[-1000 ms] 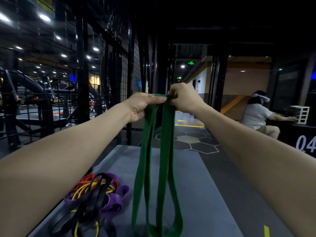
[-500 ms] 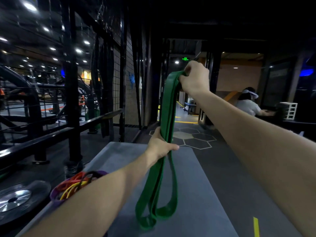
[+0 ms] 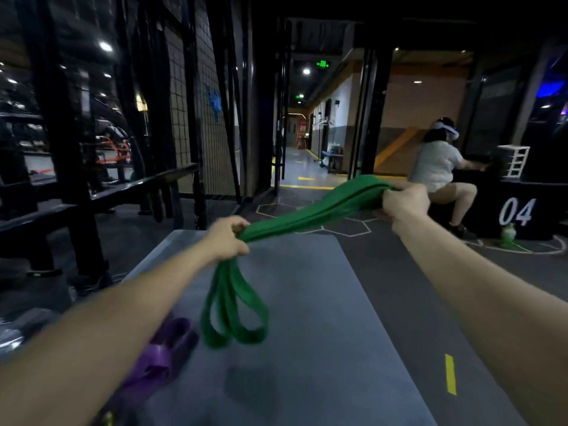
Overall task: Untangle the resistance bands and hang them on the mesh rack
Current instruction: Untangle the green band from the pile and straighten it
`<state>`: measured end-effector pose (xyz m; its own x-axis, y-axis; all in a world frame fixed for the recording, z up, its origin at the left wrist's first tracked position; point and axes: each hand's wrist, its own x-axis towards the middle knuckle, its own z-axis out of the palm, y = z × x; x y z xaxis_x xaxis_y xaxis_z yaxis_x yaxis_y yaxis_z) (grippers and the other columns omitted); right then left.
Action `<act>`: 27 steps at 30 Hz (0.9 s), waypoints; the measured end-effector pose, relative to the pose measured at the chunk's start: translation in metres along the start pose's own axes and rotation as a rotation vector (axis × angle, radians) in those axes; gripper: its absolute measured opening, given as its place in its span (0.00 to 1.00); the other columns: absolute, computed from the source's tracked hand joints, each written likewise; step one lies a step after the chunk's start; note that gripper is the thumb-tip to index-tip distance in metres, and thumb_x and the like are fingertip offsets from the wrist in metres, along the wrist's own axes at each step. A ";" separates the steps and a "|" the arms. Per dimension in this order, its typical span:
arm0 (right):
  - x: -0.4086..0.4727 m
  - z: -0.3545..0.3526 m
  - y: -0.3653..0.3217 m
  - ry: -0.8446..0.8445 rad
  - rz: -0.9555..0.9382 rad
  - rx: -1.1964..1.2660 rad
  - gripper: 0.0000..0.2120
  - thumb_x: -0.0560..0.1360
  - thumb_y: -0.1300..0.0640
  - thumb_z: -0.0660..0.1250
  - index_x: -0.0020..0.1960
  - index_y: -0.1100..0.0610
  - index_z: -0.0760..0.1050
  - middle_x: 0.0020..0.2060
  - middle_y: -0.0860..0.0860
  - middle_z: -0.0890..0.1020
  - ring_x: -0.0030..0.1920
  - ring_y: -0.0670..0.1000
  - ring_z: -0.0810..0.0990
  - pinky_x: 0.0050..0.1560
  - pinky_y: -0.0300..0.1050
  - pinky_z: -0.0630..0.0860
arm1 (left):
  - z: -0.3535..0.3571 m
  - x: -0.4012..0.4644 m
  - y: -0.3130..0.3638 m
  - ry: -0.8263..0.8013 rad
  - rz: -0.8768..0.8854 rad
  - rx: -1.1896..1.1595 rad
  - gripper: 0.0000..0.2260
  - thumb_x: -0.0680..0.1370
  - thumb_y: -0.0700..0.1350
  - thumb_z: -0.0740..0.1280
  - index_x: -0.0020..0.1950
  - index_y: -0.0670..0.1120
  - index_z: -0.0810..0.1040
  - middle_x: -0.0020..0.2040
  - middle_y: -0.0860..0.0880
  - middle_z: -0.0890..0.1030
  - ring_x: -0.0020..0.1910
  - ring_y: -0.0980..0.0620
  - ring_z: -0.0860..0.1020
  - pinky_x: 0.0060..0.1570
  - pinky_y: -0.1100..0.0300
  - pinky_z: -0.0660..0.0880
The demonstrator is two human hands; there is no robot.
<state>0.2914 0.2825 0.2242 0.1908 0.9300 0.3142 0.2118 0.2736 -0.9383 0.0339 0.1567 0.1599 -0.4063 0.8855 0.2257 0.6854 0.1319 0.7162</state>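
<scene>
A: where's the green band (image 3: 310,210) at?

B: stretched between both fists. Right hand (image 3: 405,202) is clenched on the higher end, left hand (image 3: 228,239) squeezes the middle, and its loops dangle over the grey mat (image 3: 322,348).

A: others?

B: purple band (image 3: 159,355) lies by the left forearm, kinda blurry. Mesh rack (image 3: 196,96) stands back left.

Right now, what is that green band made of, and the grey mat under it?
The green band looks like matte rubber or latex: it drapes limply between the left hand and the right hand and hangs in soft loops. The grey mat looks like dull foam or rubber, flat and without shine. I can't be certain of either.
</scene>
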 end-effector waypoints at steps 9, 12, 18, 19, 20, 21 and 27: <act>0.023 0.124 0.169 -0.146 0.400 0.175 0.15 0.73 0.70 0.63 0.57 0.59 0.78 0.51 0.61 0.81 0.46 0.64 0.80 0.40 0.57 0.81 | 0.015 0.105 -0.077 -0.039 0.078 0.637 0.19 0.69 0.36 0.68 0.57 0.49 0.75 0.51 0.46 0.74 0.53 0.43 0.75 0.51 0.51 0.74; 0.019 0.129 0.233 -0.190 0.380 -0.059 0.15 0.74 0.68 0.63 0.59 0.61 0.76 0.53 0.62 0.80 0.49 0.63 0.80 0.51 0.56 0.79 | 0.092 0.110 -0.144 -0.151 0.036 0.689 0.19 0.70 0.40 0.68 0.60 0.51 0.73 0.57 0.46 0.73 0.58 0.44 0.73 0.56 0.52 0.71; 0.018 0.108 0.292 -0.215 0.067 -0.572 0.21 0.73 0.70 0.57 0.64 0.59 0.72 0.54 0.60 0.78 0.53 0.61 0.75 0.45 0.49 0.73 | 0.183 0.127 -0.180 -0.219 0.020 0.341 0.24 0.65 0.54 0.76 0.57 0.52 0.72 0.56 0.47 0.76 0.58 0.44 0.74 0.58 0.50 0.71; 0.020 0.108 0.297 -0.234 -0.035 -0.657 0.24 0.72 0.71 0.57 0.67 0.59 0.68 0.59 0.60 0.75 0.58 0.61 0.72 0.49 0.51 0.72 | 0.185 0.132 -0.180 -0.252 0.001 0.307 0.26 0.64 0.55 0.77 0.57 0.52 0.72 0.56 0.48 0.77 0.57 0.46 0.75 0.57 0.51 0.72; 0.021 0.110 0.300 -0.264 -0.146 -0.744 0.27 0.71 0.71 0.57 0.69 0.58 0.64 0.62 0.59 0.72 0.61 0.61 0.68 0.54 0.52 0.70 | 0.187 0.135 -0.181 -0.280 0.000 0.327 0.28 0.63 0.56 0.77 0.59 0.51 0.72 0.57 0.48 0.77 0.56 0.46 0.75 0.57 0.51 0.72; 0.023 0.113 0.302 -0.300 -0.259 -0.827 0.30 0.71 0.71 0.58 0.71 0.57 0.61 0.65 0.57 0.70 0.64 0.60 0.66 0.59 0.52 0.68 | 0.190 0.136 -0.183 -0.299 0.004 0.375 0.31 0.64 0.57 0.76 0.61 0.50 0.71 0.59 0.48 0.76 0.57 0.46 0.75 0.58 0.51 0.72; 0.028 0.127 0.285 -0.399 -0.737 -1.154 0.32 0.74 0.66 0.58 0.75 0.50 0.54 0.73 0.55 0.61 0.74 0.55 0.56 0.74 0.55 0.44 | 0.198 0.138 -0.188 -0.268 0.055 0.521 0.35 0.63 0.65 0.72 0.64 0.49 0.72 0.61 0.47 0.76 0.61 0.45 0.72 0.60 0.50 0.71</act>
<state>0.2359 0.4180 -0.0531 -0.5414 0.7240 0.4275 0.8280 0.5474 0.1216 -0.0316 0.3420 -0.0742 -0.2411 0.9700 0.0302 0.9353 0.2240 0.2738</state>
